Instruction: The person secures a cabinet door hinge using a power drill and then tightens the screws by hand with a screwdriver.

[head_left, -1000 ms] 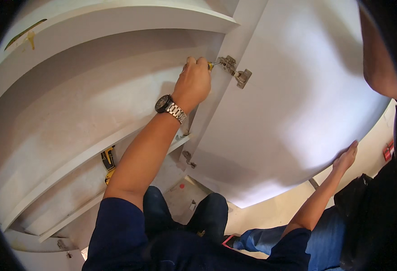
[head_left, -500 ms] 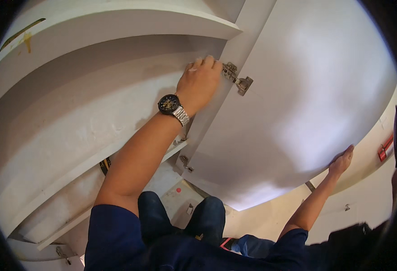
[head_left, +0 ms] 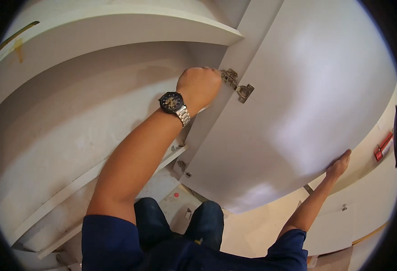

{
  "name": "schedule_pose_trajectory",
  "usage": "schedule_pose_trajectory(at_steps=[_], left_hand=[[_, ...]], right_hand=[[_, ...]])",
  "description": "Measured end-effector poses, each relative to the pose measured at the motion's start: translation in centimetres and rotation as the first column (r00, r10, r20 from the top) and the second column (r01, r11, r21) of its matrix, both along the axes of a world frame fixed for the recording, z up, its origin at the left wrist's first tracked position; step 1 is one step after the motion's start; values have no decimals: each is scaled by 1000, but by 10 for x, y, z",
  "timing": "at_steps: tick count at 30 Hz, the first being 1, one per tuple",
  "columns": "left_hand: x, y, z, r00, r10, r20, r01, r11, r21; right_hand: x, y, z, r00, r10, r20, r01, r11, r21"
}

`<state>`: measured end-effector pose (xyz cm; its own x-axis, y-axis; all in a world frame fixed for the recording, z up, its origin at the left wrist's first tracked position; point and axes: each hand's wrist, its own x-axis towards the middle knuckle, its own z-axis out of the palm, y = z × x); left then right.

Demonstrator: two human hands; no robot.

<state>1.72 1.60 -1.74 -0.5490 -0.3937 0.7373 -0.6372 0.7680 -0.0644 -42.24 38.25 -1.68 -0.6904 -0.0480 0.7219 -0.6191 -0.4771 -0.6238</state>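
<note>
While the R hand (head_left: 339, 165) clasps the edge of the open door (head_left: 306, 104), lower R of frame, the L hand (head_left: 199, 86) curls at the upper hinge (head_left: 245, 93), upper ctr; can't tell what it pinches. Upper hinge already spans door & panel (head_left: 255, 34); its tightness & lower hinge (head_left: 182, 166) fit unclear.

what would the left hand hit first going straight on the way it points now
Most likely the upper hinge, right in front of the left hand, though depth there is unclear.

Door (head_left: 293, 113) stands right of shelves (head_left: 130, 27) (2 hinges (head_left: 244, 93) between).
</note>
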Motion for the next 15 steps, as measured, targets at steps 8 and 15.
schedule_pose_trajectory(at_steps=[8,15], left_hand=[[-1,-1,14,971,-9,-238,150,799,582],[-3,-10,-15,942,-109,-318,237,886,399]], right_hand=[[8,-9,5,1000,24,-16,-25,1000,-10],[11,-10,7,999,-27,34,27,1000,12]])
